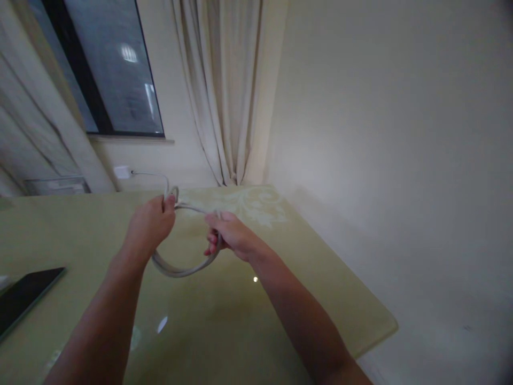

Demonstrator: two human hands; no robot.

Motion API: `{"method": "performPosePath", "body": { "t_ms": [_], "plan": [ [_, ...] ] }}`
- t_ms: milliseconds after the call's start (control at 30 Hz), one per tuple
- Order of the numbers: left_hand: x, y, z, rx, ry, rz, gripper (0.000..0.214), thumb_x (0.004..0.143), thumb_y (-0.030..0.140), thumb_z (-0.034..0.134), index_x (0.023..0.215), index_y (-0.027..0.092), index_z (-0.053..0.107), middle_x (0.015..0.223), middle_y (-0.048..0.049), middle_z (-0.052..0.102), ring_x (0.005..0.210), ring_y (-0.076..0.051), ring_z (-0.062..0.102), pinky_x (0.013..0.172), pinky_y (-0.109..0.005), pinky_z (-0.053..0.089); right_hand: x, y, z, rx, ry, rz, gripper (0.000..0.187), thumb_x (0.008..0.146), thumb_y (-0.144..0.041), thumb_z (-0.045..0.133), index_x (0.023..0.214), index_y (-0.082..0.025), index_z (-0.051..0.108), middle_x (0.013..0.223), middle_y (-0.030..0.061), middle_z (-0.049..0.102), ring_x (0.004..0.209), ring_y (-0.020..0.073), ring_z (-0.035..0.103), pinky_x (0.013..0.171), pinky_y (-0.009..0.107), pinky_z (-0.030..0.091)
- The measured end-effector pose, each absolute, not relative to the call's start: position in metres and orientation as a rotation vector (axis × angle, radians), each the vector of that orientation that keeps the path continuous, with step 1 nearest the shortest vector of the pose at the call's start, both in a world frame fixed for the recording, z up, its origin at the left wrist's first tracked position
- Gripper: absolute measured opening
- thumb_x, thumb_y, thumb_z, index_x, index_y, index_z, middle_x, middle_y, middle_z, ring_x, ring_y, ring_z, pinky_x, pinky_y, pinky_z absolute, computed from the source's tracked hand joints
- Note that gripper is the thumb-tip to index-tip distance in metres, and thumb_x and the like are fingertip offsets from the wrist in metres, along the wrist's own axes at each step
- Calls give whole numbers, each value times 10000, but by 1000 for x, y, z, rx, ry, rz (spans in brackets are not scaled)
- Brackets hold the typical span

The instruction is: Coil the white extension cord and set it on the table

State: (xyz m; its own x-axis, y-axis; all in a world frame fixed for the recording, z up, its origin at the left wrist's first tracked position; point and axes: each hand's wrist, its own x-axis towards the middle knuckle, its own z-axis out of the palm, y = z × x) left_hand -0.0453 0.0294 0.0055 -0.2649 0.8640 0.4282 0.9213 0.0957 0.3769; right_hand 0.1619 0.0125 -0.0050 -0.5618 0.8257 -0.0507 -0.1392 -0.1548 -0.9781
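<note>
Across the glossy tabletop [80, 230], a coiled power cable [176, 272] spans both grips: left hand [154, 222] pinching it against the thumb, right hand [230, 232] curled closed around its side.

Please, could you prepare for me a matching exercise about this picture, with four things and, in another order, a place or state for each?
1. Cable
2. Flat device
3. Plug
4. Window

A. White, low on the wall
B. Dark-framed, at the upper left
C. Looped, held by the left hand and right hand
D. Black, on the table at the left

Pairs: 1-C, 2-D, 3-A, 4-B
</note>
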Motion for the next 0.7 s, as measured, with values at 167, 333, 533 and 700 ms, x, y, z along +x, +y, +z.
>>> {"method": "performPosePath", "body": {
  "t_ms": [167,333,533,700],
  "plan": [
    [-32,18,15,-1863,-2133,-697,472,1059,403,307,1008,172,715,934,-207,770,814,-343,701,747,-397,419,158,9,-8,-776,-1569,1832,284,1025,-350,681,867,-209,492,538,-144,388,397,45,400,540,241,615],
    [-25,10,21,-1924,-2070,-711,489,1067,413,319,1063,184,750,908,-159,780,763,-301,681,717,-365,392,152,10,-10,-841,-1594,1841,122,1073,-179,501,987,-185,588,517,-143,358,392,64,397,549,250,606],
    [-5,1,22,-2119,-1799,-1302,436,1027,491,483,1150,217,799,891,-89,784,793,-255,688,701,-298,434,156,12,-5,-772,-1392,1744,271,973,-442,693,896,-217,563,537,-144,301,421,52,233,407,167,322],
    [15,-11,27,-2388,-1491,-1685,417,1004,504,543,923,204,822,750,-62,712,681,-204,590,665,-288,459,167,16,1,-588,-1208,1666,584,789,-706,798,778,-250,433,552,-149,235,460,48,95,412,209,79]
  ]
}}
